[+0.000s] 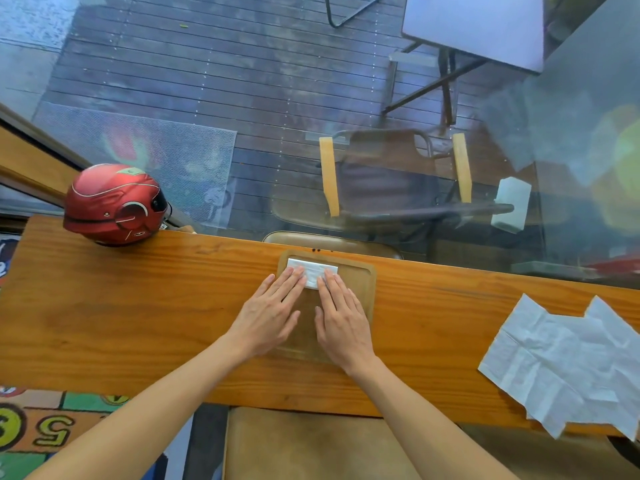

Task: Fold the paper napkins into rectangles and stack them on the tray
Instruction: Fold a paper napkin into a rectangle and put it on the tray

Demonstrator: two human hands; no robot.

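Your left hand (270,315) and right hand (341,322) press flat, ungripping, on the white folded paper napkin (311,270) at the wooden tray's (370,289) far edge; lifting unevenly may spring the fold.

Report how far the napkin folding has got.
Done: one folded napkin lies on the tray; whether more lie beneath it cannot be told. In hand: the left hand and right hand press it flat with open fingers. Left: the unfolded napkins spread at the table's right end.
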